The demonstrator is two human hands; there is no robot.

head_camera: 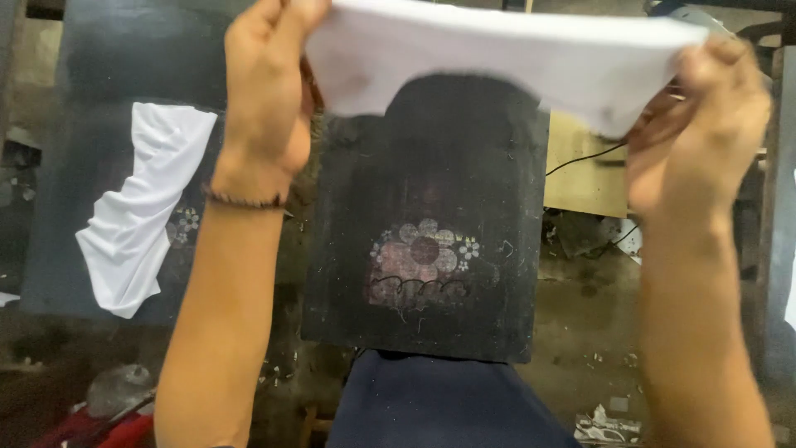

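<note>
Our left hand [265, 91] and right hand [705, 133] are well apart, each clamped on the white cloth [497, 50] above the black board [431, 224].

A soft, matt white cloth [497, 50] is seen above a matt black board [431, 166], worn and scratched, stained with faded floral ink. Rough, dusty concrete floor [580, 323] is seen below.

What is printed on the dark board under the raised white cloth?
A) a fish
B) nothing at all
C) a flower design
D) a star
C: the dark rounded-top board bears a faded flower design below the white cloth held up by both hands.
</note>
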